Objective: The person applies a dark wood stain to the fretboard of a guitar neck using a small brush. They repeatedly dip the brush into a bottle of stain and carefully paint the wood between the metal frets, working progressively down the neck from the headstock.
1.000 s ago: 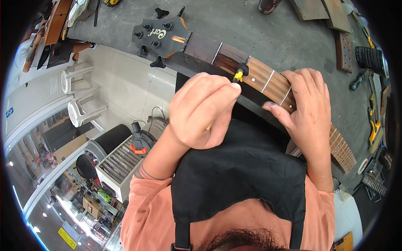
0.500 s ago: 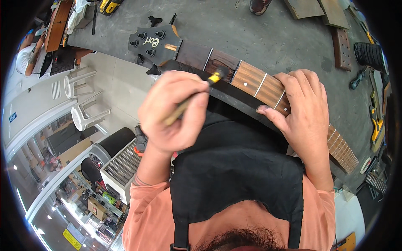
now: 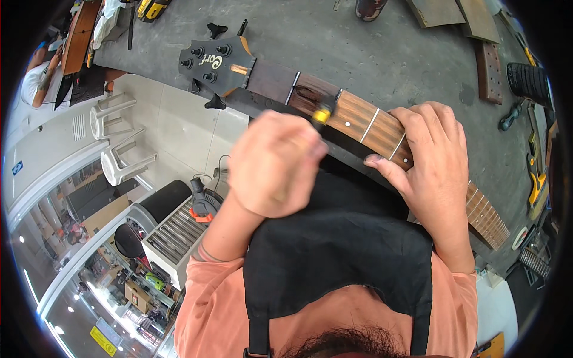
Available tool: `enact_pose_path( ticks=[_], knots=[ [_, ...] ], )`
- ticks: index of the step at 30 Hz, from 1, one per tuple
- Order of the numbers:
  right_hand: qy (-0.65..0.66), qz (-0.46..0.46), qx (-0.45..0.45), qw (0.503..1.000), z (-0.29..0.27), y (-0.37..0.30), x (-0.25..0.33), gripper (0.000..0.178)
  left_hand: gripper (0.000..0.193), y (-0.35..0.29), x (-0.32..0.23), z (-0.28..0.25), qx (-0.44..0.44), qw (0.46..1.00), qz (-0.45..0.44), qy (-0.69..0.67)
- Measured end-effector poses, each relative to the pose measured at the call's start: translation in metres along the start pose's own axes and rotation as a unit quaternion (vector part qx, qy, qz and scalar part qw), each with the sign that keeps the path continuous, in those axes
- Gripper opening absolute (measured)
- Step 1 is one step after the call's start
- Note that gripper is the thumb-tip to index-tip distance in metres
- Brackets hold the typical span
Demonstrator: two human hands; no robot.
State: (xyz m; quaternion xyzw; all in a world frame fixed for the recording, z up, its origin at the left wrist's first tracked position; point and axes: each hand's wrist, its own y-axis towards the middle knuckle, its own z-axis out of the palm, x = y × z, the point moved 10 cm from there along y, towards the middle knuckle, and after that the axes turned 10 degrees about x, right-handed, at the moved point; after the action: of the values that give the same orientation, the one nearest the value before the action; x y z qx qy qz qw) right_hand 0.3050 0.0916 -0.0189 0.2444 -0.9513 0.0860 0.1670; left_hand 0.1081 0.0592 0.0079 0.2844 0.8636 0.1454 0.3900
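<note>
A bass-style guitar neck runs across the bench edge from upper left to lower right, fretboard up. Its black headstock with dark tuners lies at the left. My left hand, blurred, grips a small brush with a yellow band; its dark tip is on the fretboard by a fret. A wet dark patch shows there, between two frets; the wood left of it is dull brown, and lighter to the right. My right hand clasps the neck, thumb on the near side, fingers across the fretboard.
The grey bench carries wooden blocks, a drilled brown wood piece, a dark roll, a screwdriver and yellow-black tools at the right. White stools stand at the left. Another person sits at the far left.
My left hand and the brush have moved right along the fretboard, and the wet patch shows more fully. The right hand keeps its hold; the headstock sits slightly farther left in view.
</note>
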Motion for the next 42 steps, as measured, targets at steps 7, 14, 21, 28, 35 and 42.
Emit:
enact_pose_path(
  ticks=[7,14,21,28,35,42],
  knots=[
    [0.015,0.005,0.011,1.0,0.001,0.001,-0.002,0.072,0.037,0.009,0.002,0.001,0.008,0.999,0.034,0.016],
    [0.013,0.0,0.003,1.0,0.0,0.0,-0.002,0.071,0.019,0.0,0.027,-0.027,-0.059,0.998,-0.009,-0.037],
    [0.017,-0.011,0.002,1.0,-0.004,0.0,0.001,0.065,0.02,-0.009,0.045,-0.035,-0.127,0.974,-0.111,-0.149],
    [0.054,-0.04,-0.009,0.998,-0.004,0.005,0.007,0.063,0.024,-0.002,0.051,-0.041,-0.09,0.958,-0.127,-0.241],
    [0.071,-0.047,-0.039,0.996,-0.002,0.02,0.019,0.061,0.022,0.008,0.036,-0.037,-0.043,0.988,-0.062,-0.131],
    [0.075,-0.045,-0.029,0.996,-0.002,0.02,0.015,0.064,0.028,0.023,0.004,-0.022,0.05,0.998,0.026,0.03]
  ],
)
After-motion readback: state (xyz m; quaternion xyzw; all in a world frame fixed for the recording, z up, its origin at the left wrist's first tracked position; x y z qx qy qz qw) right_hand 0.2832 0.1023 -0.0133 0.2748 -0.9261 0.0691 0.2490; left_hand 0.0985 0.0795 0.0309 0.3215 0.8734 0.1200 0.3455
